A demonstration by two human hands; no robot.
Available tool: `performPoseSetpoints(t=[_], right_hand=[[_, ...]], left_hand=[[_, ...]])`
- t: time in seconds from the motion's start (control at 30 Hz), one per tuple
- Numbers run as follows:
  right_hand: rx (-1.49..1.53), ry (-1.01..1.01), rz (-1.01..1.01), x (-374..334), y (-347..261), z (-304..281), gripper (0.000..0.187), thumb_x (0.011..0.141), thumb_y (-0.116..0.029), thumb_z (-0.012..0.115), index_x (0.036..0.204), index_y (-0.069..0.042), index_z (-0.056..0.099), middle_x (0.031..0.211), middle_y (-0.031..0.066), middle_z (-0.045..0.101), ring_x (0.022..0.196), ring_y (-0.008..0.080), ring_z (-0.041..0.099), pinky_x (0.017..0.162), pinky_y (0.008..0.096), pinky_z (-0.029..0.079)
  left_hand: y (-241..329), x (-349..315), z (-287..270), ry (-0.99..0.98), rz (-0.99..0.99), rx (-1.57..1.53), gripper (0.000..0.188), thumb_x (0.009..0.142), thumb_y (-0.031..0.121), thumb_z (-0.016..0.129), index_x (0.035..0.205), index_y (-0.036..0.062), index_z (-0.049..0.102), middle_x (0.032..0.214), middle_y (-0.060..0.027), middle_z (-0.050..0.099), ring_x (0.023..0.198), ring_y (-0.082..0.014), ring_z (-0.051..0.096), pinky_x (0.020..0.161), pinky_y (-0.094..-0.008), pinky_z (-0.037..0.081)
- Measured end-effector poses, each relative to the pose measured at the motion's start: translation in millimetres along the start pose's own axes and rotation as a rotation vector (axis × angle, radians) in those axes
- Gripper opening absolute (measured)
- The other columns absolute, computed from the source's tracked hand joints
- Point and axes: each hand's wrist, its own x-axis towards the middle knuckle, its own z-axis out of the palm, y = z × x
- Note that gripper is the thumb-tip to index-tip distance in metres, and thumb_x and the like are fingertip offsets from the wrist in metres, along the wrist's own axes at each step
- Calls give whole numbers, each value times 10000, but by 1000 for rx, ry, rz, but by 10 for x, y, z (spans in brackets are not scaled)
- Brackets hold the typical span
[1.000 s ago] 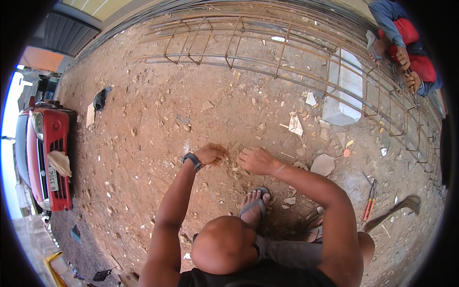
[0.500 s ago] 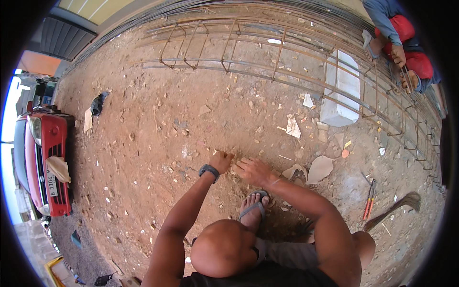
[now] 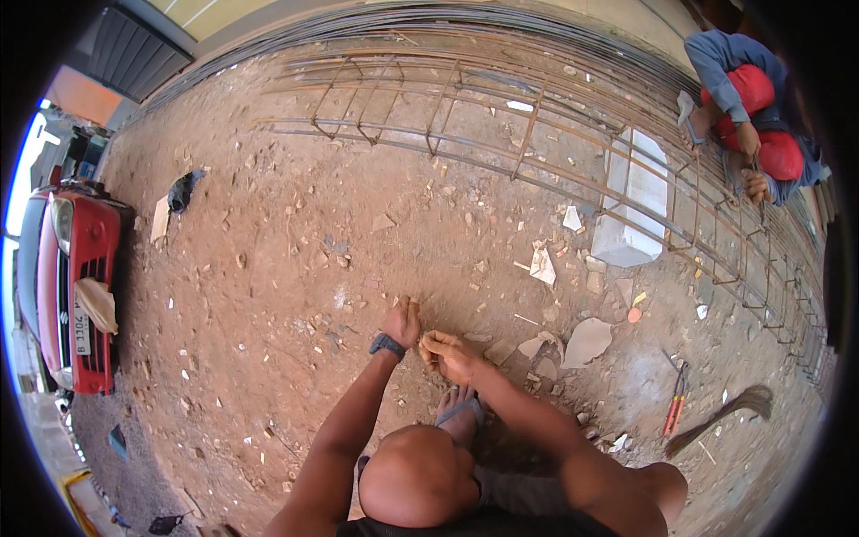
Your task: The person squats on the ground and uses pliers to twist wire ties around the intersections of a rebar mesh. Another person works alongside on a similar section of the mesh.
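My left hand (image 3: 403,324), with a dark watch (image 3: 388,345) at the wrist, hangs over the dirt with its fingers closed. Slightly right and nearer to me, my right hand (image 3: 450,354) is curled, its thumb and fingers pressed together. The two hands are close to each other, above my sandalled foot (image 3: 459,410). Whatever lies between the fingers of either hand is too small or hidden to name.
A long rusty rebar cage (image 3: 519,172) spans the far ground beside a white block (image 3: 632,210). Red-handled cutters (image 3: 677,400) and a bundle of bristles (image 3: 727,419) lie right. A co-worker's hands (image 3: 753,161) work far right. A red car (image 3: 88,282) stands left.
My right hand has drawn back toward my body and its fingers have curled in. The left hand has shifted slightly nearer to me. The co-worker's hands have moved a little.
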Motion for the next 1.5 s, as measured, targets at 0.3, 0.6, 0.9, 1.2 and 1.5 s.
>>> performPoseSetpoints(t=[0.3,0.6,0.9,1.2,1.5], right_hand=[[-1551,571,-640,-51,-212,-97,189,972,-242,574,986,-59,621,798,207,659,779,405,654,664,438,513],[-177,-145,251,-174,-531,-397,199,1031,-248,524,981,-66,587,678,-59,506,552,73,453,535,240,425],[-1014,344,-323,-262,-606,-416,229,982,-242,590,926,-26,637,795,32,624,717,137,588,673,288,489],[-450,-112,351,-350,-626,-314,178,988,-180,554,941,-34,644,747,-19,582,583,72,507,542,233,421],[-1246,151,-119,-421,-376,-602,168,978,-157,567,939,-9,635,692,12,578,616,127,560,602,303,485]], left_hand=[[221,-9,189,38,-146,77,344,1023,335,407,1009,4,498,794,-325,631,775,-507,621,672,-582,481],[319,-48,115,-5,-55,-107,381,1035,348,404,939,1,526,808,-260,635,776,-449,620,680,-521,467],[245,115,246,57,-85,-138,372,1021,368,438,924,24,538,790,-256,621,757,-450,607,657,-517,450],[225,32,386,4,-97,-164,356,996,365,460,939,40,594,804,-278,643,783,-475,628,687,-550,479],[452,188,392,-50,-93,186,355,997,344,451,1050,26,600,895,-293,657,828,-482,630,720,-555,489]])
